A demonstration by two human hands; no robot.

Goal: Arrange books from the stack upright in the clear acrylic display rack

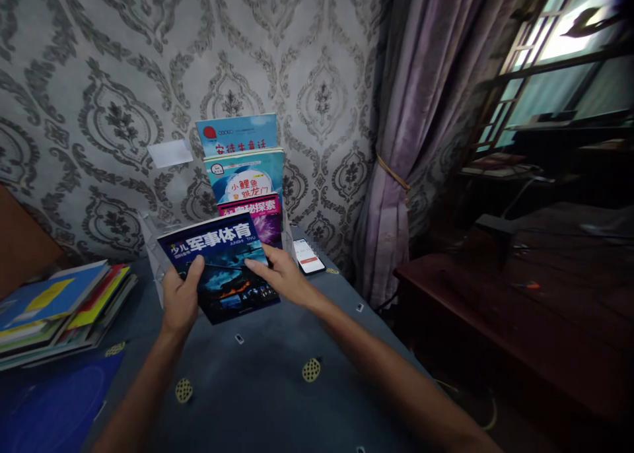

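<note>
Left of the frame's centre, the dark-blue paperback (225,275), probably light, bendable and slick-covered, is clamped by the left hand (180,301) and right hand (287,278) at opposite side edges, seemingly its steadiest holds.

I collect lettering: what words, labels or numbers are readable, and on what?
"少儿军事体育": dark blue paperback.
"JUNSHI TIYU": same cover.
"秘探索", preceding characters partly covered: magenta paperback.
"小鲤鱼跳龙门": light-blue paperback.
"安徒生童话", bottoms covered: rear sky-blue paperback.
Smaller print and black phone's lit screen: too small or blurred.
</note>
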